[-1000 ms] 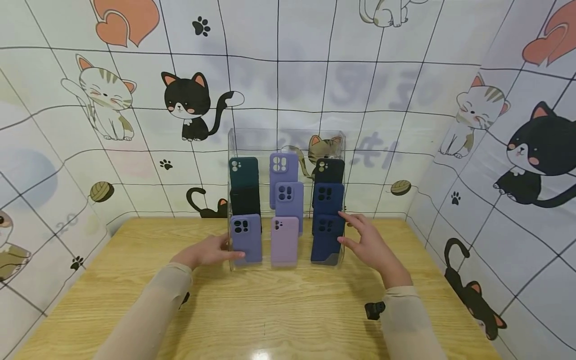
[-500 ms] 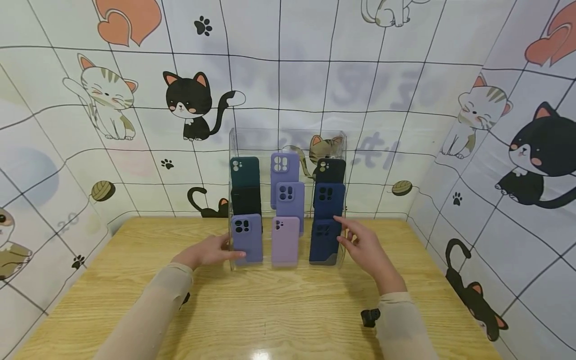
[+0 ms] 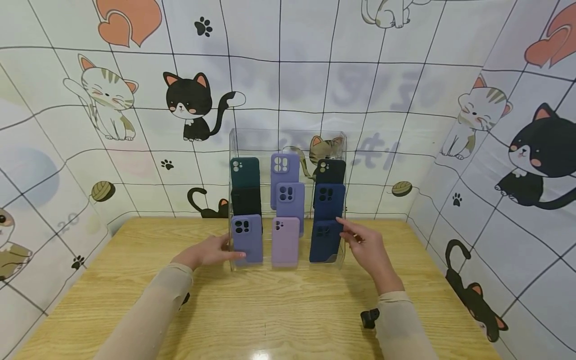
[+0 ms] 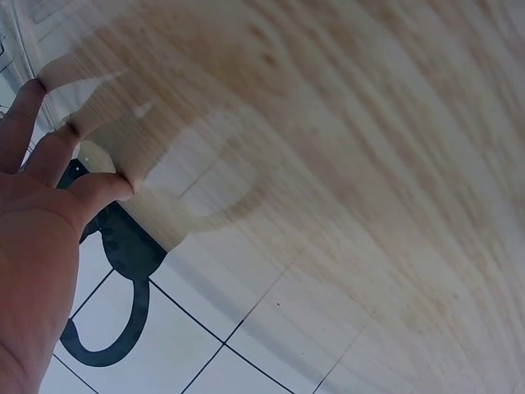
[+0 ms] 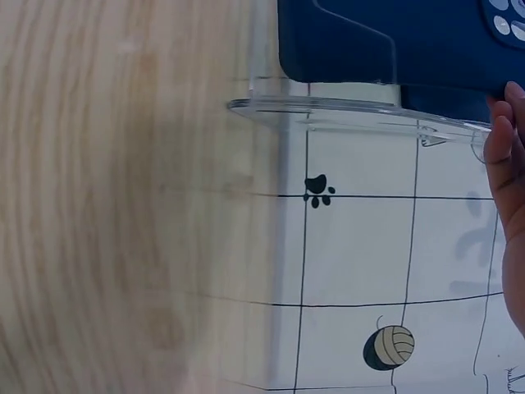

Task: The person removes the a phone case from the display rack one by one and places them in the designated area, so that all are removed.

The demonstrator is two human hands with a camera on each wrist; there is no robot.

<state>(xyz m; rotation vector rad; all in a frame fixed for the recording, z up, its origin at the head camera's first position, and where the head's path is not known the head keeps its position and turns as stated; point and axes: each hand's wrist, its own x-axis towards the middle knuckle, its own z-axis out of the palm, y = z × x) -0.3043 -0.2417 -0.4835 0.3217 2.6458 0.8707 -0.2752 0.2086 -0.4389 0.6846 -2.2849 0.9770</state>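
A clear display rack [image 3: 265,140] stands at the back of the table, with phone cases in three columns. My left hand [image 3: 207,251] holds its left side, thumb in front near a purple phone case [image 3: 247,240], fingers at the outer side. The left wrist view shows those fingertips [image 4: 70,130] against the clear panel. My right hand [image 3: 366,252] pinches the right edge of the lower navy phone case [image 3: 325,245], high on that side, and the case leans slightly. Behind and above it is another navy phone case [image 3: 329,202]. A lilac phone case [image 3: 284,242] occupies the bottom middle.
Dark green [image 3: 245,172], purple [image 3: 284,175] and black [image 3: 332,172] phone cases fill the top tier. A wall sheet [image 3: 279,85] printed with cats hangs right behind the rack. The wooden table [image 3: 270,315] stretches in front of it.
The lower navy case has shifted slightly down and left, tilting a little, and its bottom edge has then risen slightly. My right hand has moved left onto its edge. The left hand has stayed put.
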